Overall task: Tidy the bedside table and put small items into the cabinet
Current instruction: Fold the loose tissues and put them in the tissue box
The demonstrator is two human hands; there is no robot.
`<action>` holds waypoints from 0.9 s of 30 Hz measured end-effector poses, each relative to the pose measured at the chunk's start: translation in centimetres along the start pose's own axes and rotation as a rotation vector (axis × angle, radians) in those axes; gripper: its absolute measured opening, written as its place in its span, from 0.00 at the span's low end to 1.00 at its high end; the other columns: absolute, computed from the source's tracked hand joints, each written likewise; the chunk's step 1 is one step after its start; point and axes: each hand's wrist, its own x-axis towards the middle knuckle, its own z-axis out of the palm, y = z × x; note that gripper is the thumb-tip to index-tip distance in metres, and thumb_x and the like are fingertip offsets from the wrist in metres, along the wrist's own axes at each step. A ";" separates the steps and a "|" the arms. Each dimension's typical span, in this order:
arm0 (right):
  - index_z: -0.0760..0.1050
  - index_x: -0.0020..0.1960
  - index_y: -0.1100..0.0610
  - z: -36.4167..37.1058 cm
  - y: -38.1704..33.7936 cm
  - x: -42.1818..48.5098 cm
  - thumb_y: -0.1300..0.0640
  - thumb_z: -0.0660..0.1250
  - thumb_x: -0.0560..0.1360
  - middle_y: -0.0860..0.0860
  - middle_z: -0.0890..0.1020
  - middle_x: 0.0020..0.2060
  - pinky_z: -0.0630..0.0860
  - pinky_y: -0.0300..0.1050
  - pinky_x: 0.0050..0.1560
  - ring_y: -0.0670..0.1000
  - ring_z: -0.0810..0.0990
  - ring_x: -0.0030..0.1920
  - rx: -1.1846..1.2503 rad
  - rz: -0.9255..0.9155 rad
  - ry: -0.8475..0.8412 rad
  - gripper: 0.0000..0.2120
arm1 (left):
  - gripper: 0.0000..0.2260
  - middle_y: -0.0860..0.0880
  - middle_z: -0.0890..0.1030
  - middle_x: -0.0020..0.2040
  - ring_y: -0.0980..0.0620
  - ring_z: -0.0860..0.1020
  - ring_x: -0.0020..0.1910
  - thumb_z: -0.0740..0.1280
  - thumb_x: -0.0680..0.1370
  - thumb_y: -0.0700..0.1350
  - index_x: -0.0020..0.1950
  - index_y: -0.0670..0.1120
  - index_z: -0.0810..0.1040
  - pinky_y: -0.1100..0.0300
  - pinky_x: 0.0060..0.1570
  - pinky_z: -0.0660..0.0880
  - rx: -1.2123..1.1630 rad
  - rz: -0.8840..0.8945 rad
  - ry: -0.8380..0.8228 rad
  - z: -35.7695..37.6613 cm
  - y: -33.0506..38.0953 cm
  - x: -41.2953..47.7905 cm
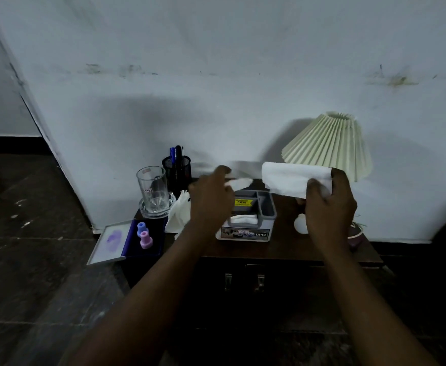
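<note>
At the far left a tray (108, 243) overhung the table's (282, 247) edge, with a blue box (134, 250) beside it holding two small stoppers (144, 237), one blue, one pink; behind them stood a glass (152, 190) on a coaster, and a mesh cup (177, 170) of pens against the wall (216, 75). A crumpled tissue (177, 216) lay just right of the glass. The left hand (211, 199) hung above the table, blurred, fingers curled loosely near a pale scrap; whether it gripped that scrap could not be told. Under and beside it sat a grey tissue box (253, 220), white tissue showing in its slot. The right hand (327, 204) was clamped on a folded tissue (293, 180), thumb in front, fingers behind, holding it up over the table's rear right part; a small white object lay below it. Behind the hand stood a lamp (330, 143) with a pleated shade. The cabinet (243, 282) doors below were closed, two handles side by side.
</note>
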 end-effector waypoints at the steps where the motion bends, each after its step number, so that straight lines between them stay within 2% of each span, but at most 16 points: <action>1: 0.76 0.60 0.58 0.0 -0.4 0.1 0.59 0.66 0.79 0.49 0.81 0.48 0.67 0.21 0.41 0.43 0.79 0.46 0.019 0.009 0.020 0.11 | 0.15 0.47 0.86 0.52 0.47 0.83 0.50 0.67 0.79 0.40 0.65 0.49 0.78 0.44 0.59 0.77 -0.038 -0.019 0.062 -0.8 -0.6 0.4; 3: 0.76 0.61 0.60 0.1 -1.0 0.3 0.60 0.66 0.79 0.48 0.80 0.47 0.66 0.19 0.38 0.32 0.78 0.43 0.038 0.005 0.055 0.12 | 0.12 0.47 0.87 0.50 0.49 0.84 0.46 0.68 0.79 0.39 0.61 0.47 0.81 0.45 0.53 0.81 0.019 -0.019 0.185 -2.3 -2.4 0.9; 5: 0.76 0.64 0.60 0.1 -1.5 0.5 0.60 0.66 0.79 0.48 0.79 0.47 0.66 0.18 0.36 0.23 0.75 0.42 0.028 0.005 0.072 0.14 | 0.11 0.47 0.87 0.50 0.48 0.83 0.48 0.68 0.78 0.39 0.59 0.49 0.83 0.45 0.57 0.78 0.131 -0.044 0.205 -3.3 -4.2 1.0; 6: 0.76 0.64 0.59 0.1 -1.9 0.7 0.60 0.65 0.79 0.47 0.79 0.46 0.67 0.20 0.35 0.23 0.75 0.41 0.017 0.005 0.066 0.14 | 0.11 0.47 0.87 0.50 0.46 0.83 0.50 0.68 0.78 0.40 0.59 0.49 0.83 0.44 0.59 0.76 0.189 -0.072 0.169 -3.6 -4.8 0.9; 8: 0.75 0.62 0.56 -0.1 -2.7 1.1 0.59 0.63 0.79 0.46 0.79 0.41 0.70 0.28 0.34 0.33 0.79 0.39 -0.037 -0.014 0.025 0.12 | 0.12 0.47 0.86 0.52 0.43 0.81 0.55 0.68 0.78 0.41 0.60 0.51 0.83 0.44 0.62 0.71 0.290 -0.116 0.034 -3.5 -5.5 0.3; 10: 0.75 0.58 0.55 -0.2 -3.3 1.3 0.58 0.62 0.78 0.51 0.81 0.42 0.74 0.43 0.39 0.46 0.79 0.40 -0.131 -0.058 -0.026 0.10 | 0.14 0.48 0.85 0.55 0.43 0.80 0.58 0.67 0.77 0.41 0.61 0.52 0.82 0.41 0.65 0.69 0.340 -0.138 -0.115 -3.4 -5.6 -0.5; 12: 0.75 0.59 0.57 -0.1 -3.6 1.3 0.59 0.61 0.79 0.54 0.82 0.46 0.74 0.46 0.42 0.55 0.80 0.45 -0.166 -0.107 -0.060 0.10 | 0.15 0.48 0.82 0.60 0.41 0.77 0.63 0.67 0.76 0.42 0.62 0.51 0.80 0.39 0.67 0.67 0.317 -0.144 -0.216 -3.6 -5.2 -0.9; 15: 0.75 0.62 0.55 0.1 -4.0 1.3 0.58 0.62 0.81 0.52 0.82 0.48 0.73 0.46 0.46 0.55 0.81 0.50 -0.131 -0.113 -0.147 0.11 | 0.20 0.49 0.78 0.67 0.41 0.70 0.71 0.67 0.75 0.46 0.67 0.51 0.78 0.36 0.70 0.64 0.094 -0.029 -0.234 -4.0 -3.6 -0.6; 16: 0.75 0.64 0.53 0.3 -4.1 1.5 0.57 0.63 0.81 0.51 0.83 0.52 0.75 0.47 0.49 0.54 0.81 0.53 -0.118 -0.091 -0.201 0.12 | 0.22 0.50 0.77 0.70 0.42 0.68 0.73 0.67 0.76 0.47 0.70 0.52 0.76 0.37 0.71 0.64 -0.010 0.028 -0.221 -4.0 -2.7 -0.6; 18: 0.76 0.69 0.51 0.5 -4.2 1.9 0.56 0.66 0.82 0.48 0.83 0.61 0.76 0.48 0.61 0.49 0.80 0.61 -0.047 -0.021 -0.357 0.16 | 0.23 0.51 0.77 0.72 0.48 0.72 0.72 0.69 0.79 0.48 0.74 0.52 0.74 0.42 0.73 0.67 -0.283 0.071 -0.260 -4.0 -1.0 -0.5; 19: 0.77 0.69 0.51 0.6 -4.2 2.1 0.57 0.67 0.82 0.44 0.83 0.62 0.76 0.46 0.64 0.46 0.80 0.62 0.010 0.007 -0.441 0.16 | 0.22 0.52 0.79 0.70 0.52 0.76 0.69 0.70 0.79 0.47 0.74 0.51 0.76 0.46 0.70 0.71 -0.453 0.034 -0.326 -4.1 -0.2 -0.4; 21: 0.80 0.62 0.49 0.9 -4.0 2.1 0.61 0.68 0.81 0.37 0.85 0.53 0.78 0.36 0.56 0.38 0.82 0.55 0.145 0.044 -0.568 0.12 | 0.16 0.52 0.85 0.61 0.53 0.83 0.60 0.73 0.79 0.44 0.67 0.50 0.81 0.49 0.61 0.79 -0.736 -0.101 -0.463 -4.1 0.7 -0.1; 22: 0.81 0.58 0.48 1.0 -3.9 2.1 0.63 0.68 0.80 0.37 0.86 0.49 0.79 0.35 0.51 0.38 0.83 0.51 0.208 0.063 -0.600 0.12 | 0.13 0.51 0.87 0.57 0.50 0.85 0.56 0.74 0.78 0.44 0.63 0.49 0.84 0.48 0.57 0.82 -0.798 -0.151 -0.510 -4.1 0.8 0.1; 24: 0.82 0.55 0.48 1.5 -3.7 1.8 0.63 0.70 0.79 0.44 0.87 0.49 0.82 0.40 0.46 0.44 0.85 0.49 0.362 0.143 -0.596 0.12 | 0.09 0.48 0.88 0.53 0.46 0.86 0.53 0.75 0.77 0.43 0.57 0.47 0.86 0.46 0.51 0.83 -0.875 -0.245 -0.565 -3.8 0.8 0.2; 26: 0.81 0.57 0.51 2.1 -3.4 1.4 0.59 0.74 0.76 0.51 0.87 0.52 0.84 0.48 0.46 0.51 0.86 0.50 0.602 0.330 -0.565 0.11 | 0.07 0.45 0.88 0.52 0.44 0.86 0.50 0.76 0.76 0.41 0.53 0.45 0.85 0.49 0.44 0.83 -1.035 -0.374 -0.543 -3.2 1.0 0.2; 27: 0.81 0.57 0.53 2.4 -3.2 1.2 0.56 0.77 0.73 0.54 0.87 0.54 0.83 0.52 0.48 0.54 0.86 0.50 0.703 0.426 -0.570 0.14 | 0.05 0.44 0.88 0.51 0.44 0.87 0.49 0.76 0.75 0.40 0.51 0.44 0.85 0.50 0.41 0.83 -1.135 -0.446 -0.511 -2.8 1.2 0.2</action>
